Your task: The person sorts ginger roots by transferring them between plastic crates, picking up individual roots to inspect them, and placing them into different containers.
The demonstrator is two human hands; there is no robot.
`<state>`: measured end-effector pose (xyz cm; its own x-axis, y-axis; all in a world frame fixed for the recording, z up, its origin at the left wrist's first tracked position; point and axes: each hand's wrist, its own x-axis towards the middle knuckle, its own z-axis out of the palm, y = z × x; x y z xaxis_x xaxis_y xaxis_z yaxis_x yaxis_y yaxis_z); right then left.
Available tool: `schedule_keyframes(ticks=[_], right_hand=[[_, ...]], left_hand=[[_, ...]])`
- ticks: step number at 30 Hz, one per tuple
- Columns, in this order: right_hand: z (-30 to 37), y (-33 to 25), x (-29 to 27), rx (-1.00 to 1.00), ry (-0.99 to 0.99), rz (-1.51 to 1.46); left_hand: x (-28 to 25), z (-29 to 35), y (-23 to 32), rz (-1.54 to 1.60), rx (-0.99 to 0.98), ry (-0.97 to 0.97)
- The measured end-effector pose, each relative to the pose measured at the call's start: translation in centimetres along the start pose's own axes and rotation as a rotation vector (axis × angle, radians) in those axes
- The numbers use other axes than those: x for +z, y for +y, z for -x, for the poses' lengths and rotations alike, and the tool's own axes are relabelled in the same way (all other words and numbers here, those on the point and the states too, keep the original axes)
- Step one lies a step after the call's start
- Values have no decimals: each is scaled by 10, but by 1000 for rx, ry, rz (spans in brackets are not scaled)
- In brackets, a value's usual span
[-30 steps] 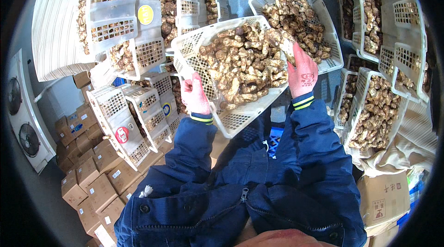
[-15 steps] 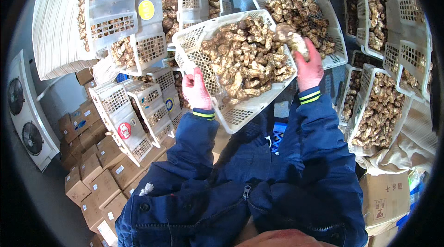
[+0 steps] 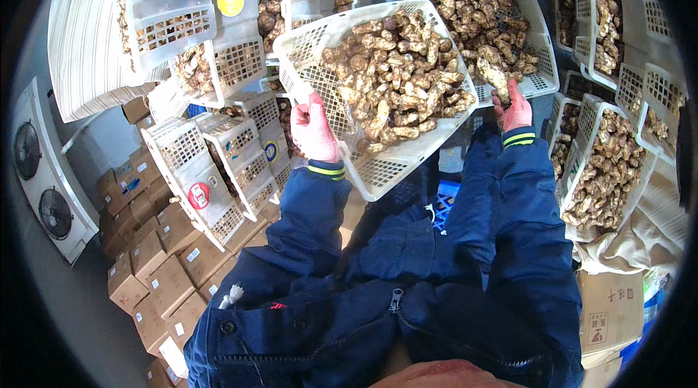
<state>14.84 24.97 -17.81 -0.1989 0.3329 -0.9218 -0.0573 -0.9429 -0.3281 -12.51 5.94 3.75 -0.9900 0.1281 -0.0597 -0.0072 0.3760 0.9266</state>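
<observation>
My left hand [image 3: 314,132] is closed on the left rim of a white plastic crate [image 3: 379,175], thumb uppermost. The crate is tilted and holds a heap of brown-and-cream mushrooms [image 3: 403,72], with bare mesh along its left side. To its right, my right hand [image 3: 516,110] is closed round the lower end of a long, pale mushroom [image 3: 494,77]. That mushroom is at the near edge of a second white crate [image 3: 542,61], which stands behind and to the right, with more mushrooms [image 3: 480,14] inside. Part of my right hand's fingers is hidden.
Stacked mushroom crates [image 3: 171,32] rise on the left, with more labelled crates [image 3: 211,177] nearer me. Another stack of filled crates [image 3: 600,163] stands on the right. Cardboard boxes [image 3: 171,283] pile up at lower left beside a fan unit [image 3: 54,170]; a carton [image 3: 611,308] sits at lower right.
My right hand has moved right with the mushroom, from the near crate's right edge to the far crate's near edge. My left hand stays on the crate rim.
</observation>
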Motion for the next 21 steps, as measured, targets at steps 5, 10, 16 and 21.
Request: schedule_keyframes(ticks=[5,10,16,21], right_hand=[[-25,9,-13,39,12,66],[-29,12,15,-318,-73,-236],[19,33,114,-413,-358,559],[38,57,149,-537,-297,1313]], left_hand=[[0,-1,2,-21,8,3],[1,2,6,-11,-20,-21],[-7,3,6,-25,-18,11],[3,5,8,-35,-72,-14]])
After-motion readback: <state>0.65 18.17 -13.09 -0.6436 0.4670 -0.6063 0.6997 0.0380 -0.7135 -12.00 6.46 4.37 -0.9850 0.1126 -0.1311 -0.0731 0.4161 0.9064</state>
